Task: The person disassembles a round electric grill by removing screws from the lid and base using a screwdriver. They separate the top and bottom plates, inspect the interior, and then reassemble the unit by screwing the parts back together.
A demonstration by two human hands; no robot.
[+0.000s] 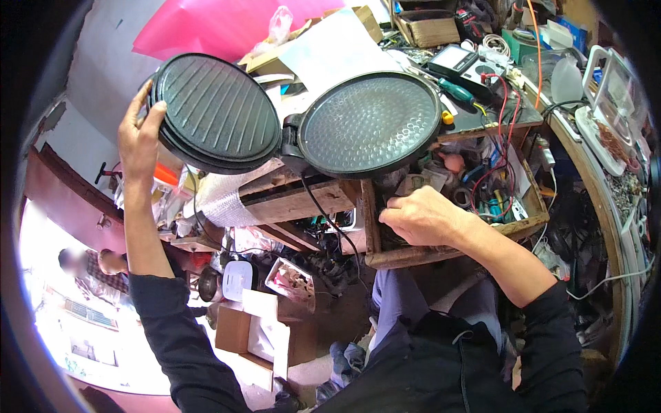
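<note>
In the upper left of the frame the left hand [140,134] grips the outer rim of the black ribbed round grill lid [215,112], which stands swung open from its hinge; at upper centre sits its twin, the black dimpled round grill plate [370,124], resting on the cluttered wooden table [303,199]; the right hand [421,217] lies loosely curled, holding nothing, on the open wooden drawer's edge [441,253] at centre right; a yellow multimeter [454,60] crowds the top edge; cardboard boxes [251,337] litter the floor below.

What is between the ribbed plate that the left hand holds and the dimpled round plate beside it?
In the head view, a dark hinge joins the ribbed plate, held by the left hand, to the dimpled plate.
</note>
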